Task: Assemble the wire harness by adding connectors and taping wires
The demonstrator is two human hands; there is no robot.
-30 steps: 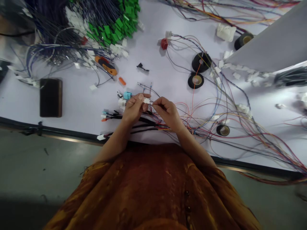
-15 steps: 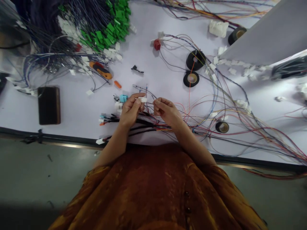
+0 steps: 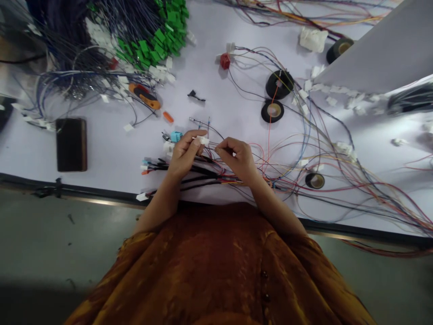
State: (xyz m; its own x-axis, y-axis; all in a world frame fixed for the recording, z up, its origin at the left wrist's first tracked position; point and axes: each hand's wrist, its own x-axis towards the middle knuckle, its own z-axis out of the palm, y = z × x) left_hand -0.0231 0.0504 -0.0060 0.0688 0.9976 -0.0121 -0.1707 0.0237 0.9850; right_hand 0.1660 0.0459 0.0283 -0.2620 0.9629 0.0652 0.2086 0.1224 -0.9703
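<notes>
Over the wire bundle, my left hand (image 3: 183, 156) is closed around a small white connector (image 3: 203, 140), held between thumb and fingers. My right hand (image 3: 238, 156) faces it a short way to the right, thumb and forefinger pinched on what looks like a thin wire; its end is too small to make out. Beneath both hands runs a wire harness (image 3: 206, 171) with black-sleeved branches. A light blue connector (image 3: 176, 136) lies just left of my left fingers. Loose wires with metal terminals (image 3: 196, 120) stick out beyond the fingertips.
Black tape rolls (image 3: 272, 111) lie to the right among loose wires. An orange cutter (image 3: 145, 96), an orange piece (image 3: 168, 117) and a phone (image 3: 71, 145) are on the left. Green connectors (image 3: 165, 38) are heaped at the back. A red connector (image 3: 225, 61) sits behind my hands.
My right hand's fingertips have dropped slightly toward me, and its fingers have curled into a tighter pinch. The left hand keeps its hold on the white connector. The view has shifted a little.
</notes>
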